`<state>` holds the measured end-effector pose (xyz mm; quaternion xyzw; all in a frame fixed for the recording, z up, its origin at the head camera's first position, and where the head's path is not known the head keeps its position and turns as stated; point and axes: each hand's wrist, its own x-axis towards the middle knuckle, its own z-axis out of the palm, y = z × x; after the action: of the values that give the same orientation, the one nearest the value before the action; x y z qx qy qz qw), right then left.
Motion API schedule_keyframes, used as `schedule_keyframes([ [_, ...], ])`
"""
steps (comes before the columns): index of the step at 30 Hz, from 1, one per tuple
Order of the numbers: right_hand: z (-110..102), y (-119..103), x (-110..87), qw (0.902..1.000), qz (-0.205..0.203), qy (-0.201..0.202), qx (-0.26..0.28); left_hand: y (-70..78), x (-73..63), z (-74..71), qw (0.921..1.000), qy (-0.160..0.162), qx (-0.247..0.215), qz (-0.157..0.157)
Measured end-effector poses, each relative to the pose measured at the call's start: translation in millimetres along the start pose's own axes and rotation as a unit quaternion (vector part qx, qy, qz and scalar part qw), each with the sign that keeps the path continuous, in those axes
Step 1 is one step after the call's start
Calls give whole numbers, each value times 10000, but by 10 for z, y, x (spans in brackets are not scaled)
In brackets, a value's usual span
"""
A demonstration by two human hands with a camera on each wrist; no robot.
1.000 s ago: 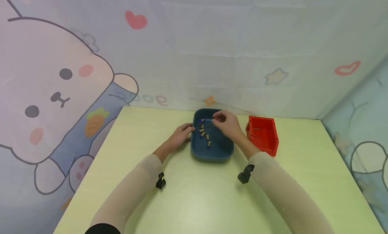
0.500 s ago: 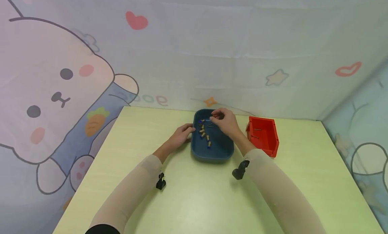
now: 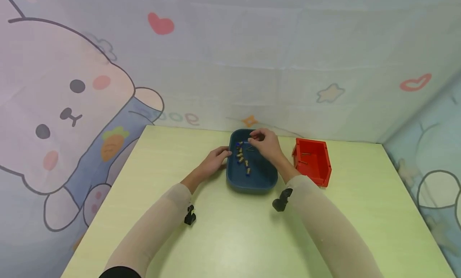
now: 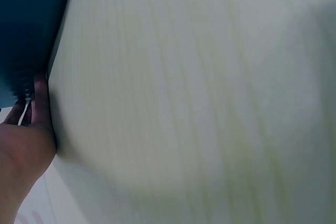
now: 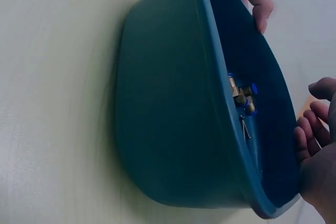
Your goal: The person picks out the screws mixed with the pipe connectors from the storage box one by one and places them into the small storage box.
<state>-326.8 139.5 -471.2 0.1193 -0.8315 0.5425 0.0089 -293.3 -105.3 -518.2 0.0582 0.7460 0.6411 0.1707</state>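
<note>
A dark blue plastic bin (image 3: pixel 252 186) sits on the table. Along its left side lie several brass push-in fittings with blue collars (image 3: pixel 241 160). Beside them are thin screws (image 3: pixel 250 148), also seen in the right wrist view. My left hand (image 3: pixel 214 160) grips the bin's left wall, thumb over the rim and fingers against the outside. My right hand (image 3: pixel 268 146) hovers over the bin's far right part, fingers bent and thumb apart from them. In the right wrist view nothing shows between the right thumb and fingers (image 5: pixel 314 129).
To the right of the blue bin stands a red open-front bin (image 3: pixel 318 166) with a couple of screws (image 3: pixel 304 162) inside. The pale table (image 3: pixel 230 238) meets a printed cloth backdrop (image 3: pixel 252 69) behind both bins. A dark camera is strapped to each wrist.
My right hand has shifted slightly left and farther back over the blue bin, its wrist and forearm swinging left. The left hand and both bins have stayed in place.
</note>
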Motion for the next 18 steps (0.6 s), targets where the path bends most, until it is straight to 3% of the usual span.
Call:
schedule_keyframes([
  [18,71,45,42,9987,321,-86,-393,40,-34,20,9999,62,-76,-114],
])
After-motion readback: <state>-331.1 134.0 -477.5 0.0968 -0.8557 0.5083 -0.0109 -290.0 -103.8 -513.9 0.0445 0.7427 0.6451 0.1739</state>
